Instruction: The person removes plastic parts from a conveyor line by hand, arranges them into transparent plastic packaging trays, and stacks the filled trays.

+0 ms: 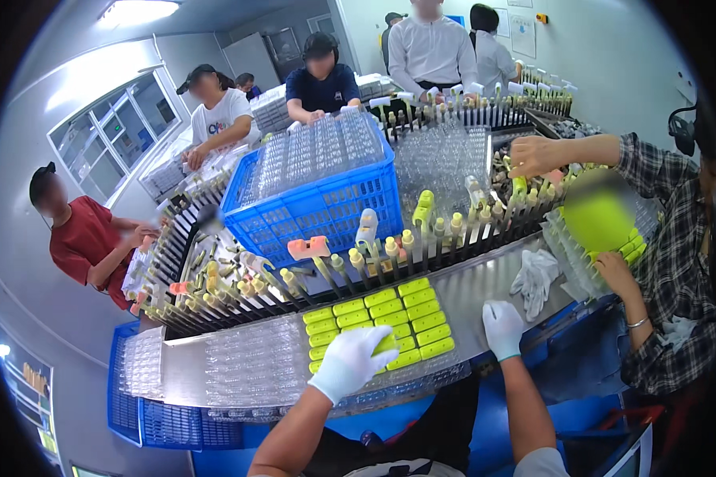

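Left white-gloved hand (348, 362), fingers part-closed on one lime-yellow oblong plastic block (386, 344), over matching rowed blocks (390, 318); right white-gloved hand (503, 326) at shiny steel table (473, 290), fingers bent, grip unclear.

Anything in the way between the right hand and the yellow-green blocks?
Nothing visible: only metal tabletop lies between the right hand and the yellow-green blocks. The white glove bundle lies farther right, off that line.
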Available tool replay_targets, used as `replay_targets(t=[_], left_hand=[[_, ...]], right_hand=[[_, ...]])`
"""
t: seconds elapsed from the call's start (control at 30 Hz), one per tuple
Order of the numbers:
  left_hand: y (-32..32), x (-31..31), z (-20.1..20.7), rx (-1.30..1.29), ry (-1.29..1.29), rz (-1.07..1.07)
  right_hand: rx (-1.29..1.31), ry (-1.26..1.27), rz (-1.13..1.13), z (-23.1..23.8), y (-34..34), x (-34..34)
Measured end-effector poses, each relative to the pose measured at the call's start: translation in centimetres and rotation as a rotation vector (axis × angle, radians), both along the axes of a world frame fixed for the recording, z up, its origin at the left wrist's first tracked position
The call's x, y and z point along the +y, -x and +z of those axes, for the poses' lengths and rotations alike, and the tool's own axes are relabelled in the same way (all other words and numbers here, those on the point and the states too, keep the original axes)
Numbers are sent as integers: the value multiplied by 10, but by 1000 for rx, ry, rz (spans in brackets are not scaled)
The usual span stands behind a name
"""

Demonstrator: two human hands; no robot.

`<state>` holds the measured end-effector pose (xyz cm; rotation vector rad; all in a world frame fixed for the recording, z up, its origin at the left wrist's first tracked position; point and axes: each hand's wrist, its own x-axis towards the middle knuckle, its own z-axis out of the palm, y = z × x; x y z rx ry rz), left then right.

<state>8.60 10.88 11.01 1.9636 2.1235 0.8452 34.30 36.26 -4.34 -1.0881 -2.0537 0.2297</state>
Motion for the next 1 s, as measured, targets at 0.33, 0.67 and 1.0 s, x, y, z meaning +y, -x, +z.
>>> replay_targets(t=[0.33, 0.67, 1.0], left_hand=[[32, -95, -31, 107, 95, 328], [17, -104, -49, 250, 53, 327], [4, -88, -35, 189, -75, 327]], right_hand=[[53, 19, 28, -1, -8, -3], [-113, -172, 47, 1, -19, 7], [153, -100, -11, 14, -8, -9]])
